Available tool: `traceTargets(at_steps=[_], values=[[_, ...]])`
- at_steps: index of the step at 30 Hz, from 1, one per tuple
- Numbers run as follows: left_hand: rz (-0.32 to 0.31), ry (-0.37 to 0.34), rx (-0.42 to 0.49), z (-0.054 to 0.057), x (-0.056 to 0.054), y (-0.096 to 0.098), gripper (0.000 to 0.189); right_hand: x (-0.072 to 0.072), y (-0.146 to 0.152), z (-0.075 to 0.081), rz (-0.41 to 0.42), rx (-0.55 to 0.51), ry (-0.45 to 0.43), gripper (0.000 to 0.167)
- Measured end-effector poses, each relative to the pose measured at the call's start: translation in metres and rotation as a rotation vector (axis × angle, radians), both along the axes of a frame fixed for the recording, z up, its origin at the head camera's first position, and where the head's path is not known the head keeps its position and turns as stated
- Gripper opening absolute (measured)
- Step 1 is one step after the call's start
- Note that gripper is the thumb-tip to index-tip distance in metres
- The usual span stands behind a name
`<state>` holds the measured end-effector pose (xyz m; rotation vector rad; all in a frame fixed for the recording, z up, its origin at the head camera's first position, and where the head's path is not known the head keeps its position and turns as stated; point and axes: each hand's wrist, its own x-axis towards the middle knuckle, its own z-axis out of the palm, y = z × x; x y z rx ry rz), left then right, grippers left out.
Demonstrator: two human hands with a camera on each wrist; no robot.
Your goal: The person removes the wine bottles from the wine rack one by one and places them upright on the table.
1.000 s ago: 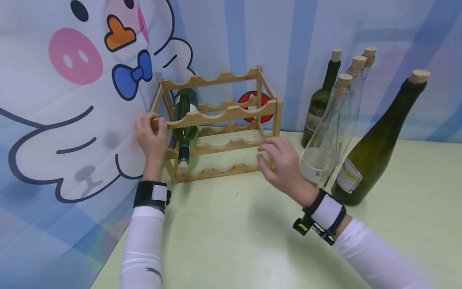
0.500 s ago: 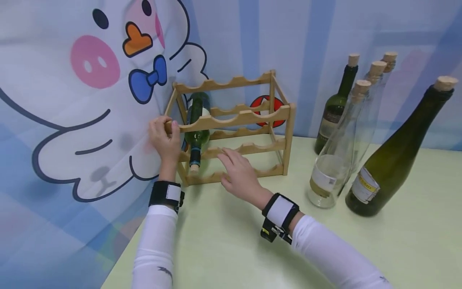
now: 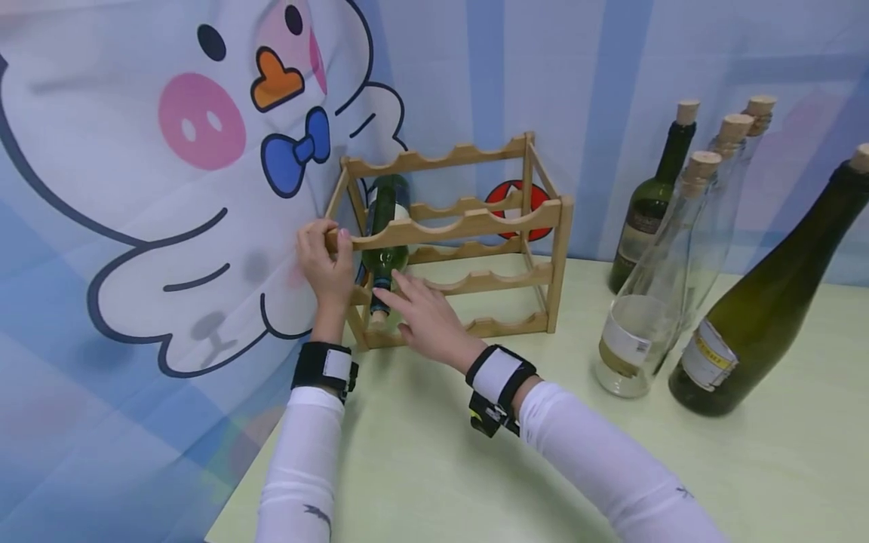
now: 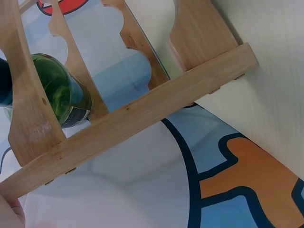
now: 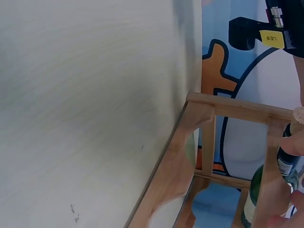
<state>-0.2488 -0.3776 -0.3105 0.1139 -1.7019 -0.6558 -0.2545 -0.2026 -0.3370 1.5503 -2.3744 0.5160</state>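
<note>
A wooden wine rack (image 3: 468,283) stands against the backdrop, with a green wine bottle (image 3: 385,259) lying in its left slot, corked neck toward the front. My left hand (image 3: 326,264) grips the rack's upper front left corner, fingers curled over the rail. Straight fingers of my right hand (image 3: 432,323) reach across the bottle's neck and appear to touch it. From the right wrist, the cork (image 5: 298,115) and dark neck show beside the fingers at the right edge. The left wrist view has the rack's side post (image 4: 137,109) and the bottle's green body behind a rail.
Right of the rack stand several corked bottles: a dark green one (image 3: 641,215) at the back, clear ones (image 3: 631,332) in front of it, and a tall olive-green one (image 3: 760,309) nearest the right edge. A cartoon-printed cloth (image 3: 204,302) hangs close behind and left.
My right hand has moved left from the rack's right end to the bottle's neck. My left hand keeps its grip on the corner. The head view has shifted slightly left.
</note>
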Motion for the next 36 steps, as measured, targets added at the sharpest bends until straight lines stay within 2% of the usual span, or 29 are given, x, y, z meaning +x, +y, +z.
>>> traceTargets(at_steps=[5, 12, 16, 22, 30, 36], values=[[-0.001, 0.025, -0.002, 0.001, -0.001, 0.001, 0.029, -0.001, -0.005, 0.000, -0.030, 0.028, 0.024, 0.052], [-0.004, 0.025, -0.025, 0.001, 0.000, 0.005, 0.030, -0.003, -0.016, -0.002, -0.120, -0.013, 0.261, 0.045], [-0.007, -0.001, -0.020, 0.000, 0.001, 0.005, 0.029, -0.007, -0.023, -0.002, -0.173, -0.011, 0.304, 0.041], [-0.013, -0.041, -0.016, -0.001, 0.003, -0.001, 0.029, -0.007, -0.028, -0.002, -0.135, -0.001, 0.318, 0.041], [-0.038, -0.060, -0.036, 0.002, 0.003, -0.006, 0.029, -0.003, -0.024, -0.012, -0.025, -0.120, 0.407, 0.030], [-0.065, -0.147, -0.059, -0.001, 0.008, -0.011, 0.030, -0.001, -0.019, -0.017, -0.025, -0.152, 0.407, 0.032]])
